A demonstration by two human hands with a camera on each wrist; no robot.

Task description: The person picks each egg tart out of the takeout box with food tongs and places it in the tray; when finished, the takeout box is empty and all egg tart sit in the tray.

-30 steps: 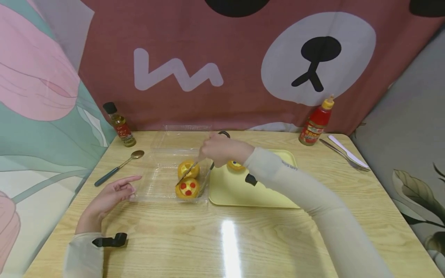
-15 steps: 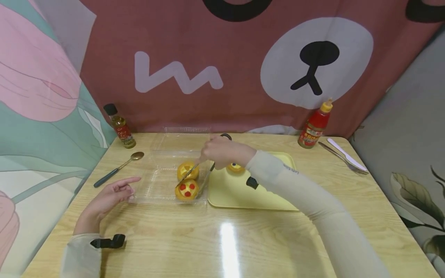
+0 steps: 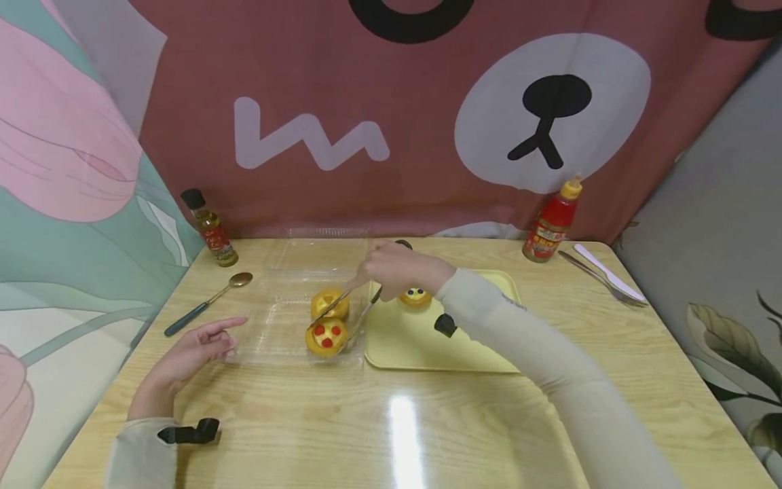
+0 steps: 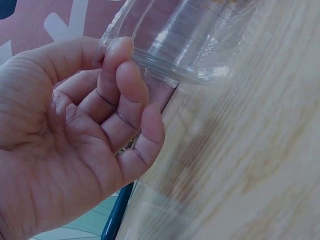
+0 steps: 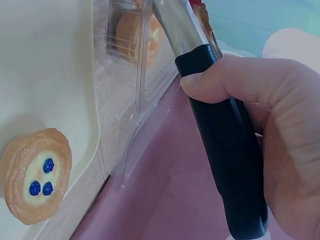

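My right hand (image 3: 397,270) grips tongs (image 5: 225,145) with black handles and metal arms. The tongs reach down into an open clear plastic box (image 3: 259,333), one arm on each side of a tart with red berries (image 3: 326,337). Right behind it in the box sits another tart with a yellow filling (image 3: 330,303), partly crossed by one tong arm. At the box's left side, my left hand (image 3: 195,353) pinches the rim with its fingertips, as the left wrist view shows. A tart with blue berries (image 5: 44,182) lies on the yellow tray (image 3: 440,346), right of the box.
The box's raised lid (image 3: 320,251) stands at the back. A spoon (image 3: 208,303) and an oil bottle (image 3: 212,231) are at the left. A red sauce bottle (image 3: 552,221), a fork (image 3: 605,280) and a light purple knife (image 3: 607,272) lie toward the back right.
The tongs have shifted slightly around the red-berry tart, and the right hand has moved a little right. The left hand stays at the box's rim.
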